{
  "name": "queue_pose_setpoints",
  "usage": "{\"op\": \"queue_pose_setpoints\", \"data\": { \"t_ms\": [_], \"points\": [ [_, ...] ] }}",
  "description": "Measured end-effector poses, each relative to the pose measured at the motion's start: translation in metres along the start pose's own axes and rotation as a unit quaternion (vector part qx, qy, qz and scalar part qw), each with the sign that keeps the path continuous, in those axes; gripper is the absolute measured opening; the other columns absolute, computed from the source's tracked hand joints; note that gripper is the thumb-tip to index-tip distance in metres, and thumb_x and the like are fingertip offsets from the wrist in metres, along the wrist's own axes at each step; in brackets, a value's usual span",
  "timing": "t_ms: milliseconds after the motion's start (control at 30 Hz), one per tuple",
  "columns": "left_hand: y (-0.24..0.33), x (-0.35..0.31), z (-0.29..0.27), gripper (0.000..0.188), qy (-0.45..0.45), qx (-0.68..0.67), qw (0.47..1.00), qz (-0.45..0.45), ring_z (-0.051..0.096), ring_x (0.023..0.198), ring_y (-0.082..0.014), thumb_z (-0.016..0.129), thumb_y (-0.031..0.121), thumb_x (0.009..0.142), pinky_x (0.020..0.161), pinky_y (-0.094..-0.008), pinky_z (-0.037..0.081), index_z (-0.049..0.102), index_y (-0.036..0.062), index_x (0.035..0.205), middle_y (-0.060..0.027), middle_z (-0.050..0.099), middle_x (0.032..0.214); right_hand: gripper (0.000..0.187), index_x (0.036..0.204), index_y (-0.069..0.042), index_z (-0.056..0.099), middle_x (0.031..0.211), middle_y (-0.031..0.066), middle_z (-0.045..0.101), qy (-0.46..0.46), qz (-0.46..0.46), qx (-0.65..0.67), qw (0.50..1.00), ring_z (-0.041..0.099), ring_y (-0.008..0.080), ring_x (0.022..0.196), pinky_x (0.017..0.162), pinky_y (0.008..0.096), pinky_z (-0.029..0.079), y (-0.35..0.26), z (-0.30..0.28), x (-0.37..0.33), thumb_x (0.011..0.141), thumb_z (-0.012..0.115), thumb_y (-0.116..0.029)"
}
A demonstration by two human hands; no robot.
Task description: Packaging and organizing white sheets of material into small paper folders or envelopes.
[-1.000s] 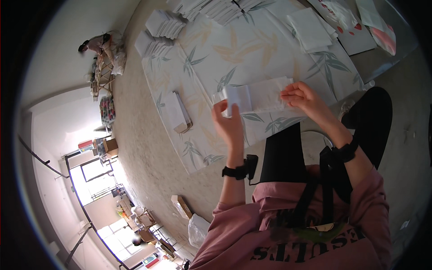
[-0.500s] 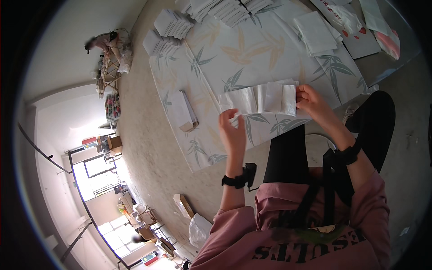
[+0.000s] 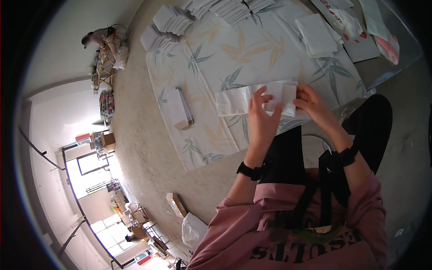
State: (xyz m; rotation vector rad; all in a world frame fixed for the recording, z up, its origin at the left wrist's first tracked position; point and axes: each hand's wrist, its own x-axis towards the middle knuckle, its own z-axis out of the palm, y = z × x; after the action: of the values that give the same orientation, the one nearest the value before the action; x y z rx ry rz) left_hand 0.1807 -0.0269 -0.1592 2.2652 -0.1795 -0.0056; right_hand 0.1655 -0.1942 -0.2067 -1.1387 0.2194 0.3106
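Over the leaf-print sheet [image 3: 270, 54], both hands hold a white bag [image 3: 245, 100]. The left hand [image 3: 262, 120] has slid in from the end to the middle, flat on it. The right hand [image 3: 313, 102] pinches its end, so folding goes on.

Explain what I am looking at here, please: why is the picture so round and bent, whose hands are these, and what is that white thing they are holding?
No machine here: a person wears a wide fisheye camera on the head, looking down, so straight edges bend near the rim. The two bare hands are the wearer's own, each with a black wristband. The left hand and the right hand together hold a flat white paper bag, fingers spread over it. Below lies a pale cloth printed with green and tan leaves, spread on the floor. On it rest a small stack of white bags with a brown edge, more fanned white stacks at the far end, and a folded white pile. The pink sweatshirt is the wearer's.
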Motion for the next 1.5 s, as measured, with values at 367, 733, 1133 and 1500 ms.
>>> {"op": "queue_pose_setpoints", "data": {
  "t_ms": [367, 733, 1133, 1500],
  "points": [
    [-0.042, -0.015, -0.054, 0.027, 0.111, 0.072, 0.990, -0.048, 0.059, 0.100, -0.0276, 0.062, -0.001, 0.078, 0.091, -0.0378, 0.044, 0.062, 0.0028, 0.105, -0.0116, 0.063, 0.101, 0.045, 0.125, 0.001, 0.039, 0.104, 0.0150, 0.062, 0.096, -0.118, -0.145, 0.978, 0.064, 0.0197, 0.089, 0.077, 0.0308, 0.052, -0.011, 0.013, -0.005, 0.086, 0.063, -0.002],
    [-0.087, -0.011, -0.073, 0.040, 0.145, 0.285, 0.946, -0.061, 0.048, 0.113, -0.0317, 0.072, 0.025, 0.081, 0.099, -0.0432, 0.037, 0.061, 0.0043, 0.113, -0.0117, 0.057, 0.117, 0.046, 0.121, -0.003, 0.045, 0.111, 0.0157, 0.059, 0.209, -0.337, -0.490, 0.776, 0.062, 0.0319, 0.094, 0.082, 0.0339, 0.050, -0.019, 0.021, -0.008, 0.079, 0.059, 0.008],
    [-0.088, -0.003, -0.059, 0.029, 0.180, 0.189, 0.956, -0.136, 0.044, 0.119, -0.0315, 0.078, 0.025, 0.075, 0.102, -0.0433, 0.033, 0.065, 0.0065, 0.094, -0.0112, 0.055, 0.119, 0.029, 0.117, 0.002, 0.045, 0.118, 0.0149, 0.058, -0.002, -0.055, -0.013, 0.998, 0.058, 0.0204, 0.113, 0.096, 0.0297, 0.046, 0.005, 0.023, -0.001, 0.090, 0.053, 0.006],
    [-0.090, 0.000, -0.048, 0.025, 0.270, 0.261, 0.915, -0.149, 0.040, 0.124, -0.0336, 0.073, 0.025, 0.080, 0.104, -0.0478, 0.031, 0.061, 0.0076, 0.093, -0.0120, 0.051, 0.127, 0.028, 0.117, 0.003, 0.044, 0.117, 0.0154, 0.057, 0.002, -0.056, -0.022, 0.998, 0.057, 0.0199, 0.113, 0.096, 0.0295, 0.046, 0.007, 0.022, -0.001, 0.091, 0.055, 0.003]
  ]
}}
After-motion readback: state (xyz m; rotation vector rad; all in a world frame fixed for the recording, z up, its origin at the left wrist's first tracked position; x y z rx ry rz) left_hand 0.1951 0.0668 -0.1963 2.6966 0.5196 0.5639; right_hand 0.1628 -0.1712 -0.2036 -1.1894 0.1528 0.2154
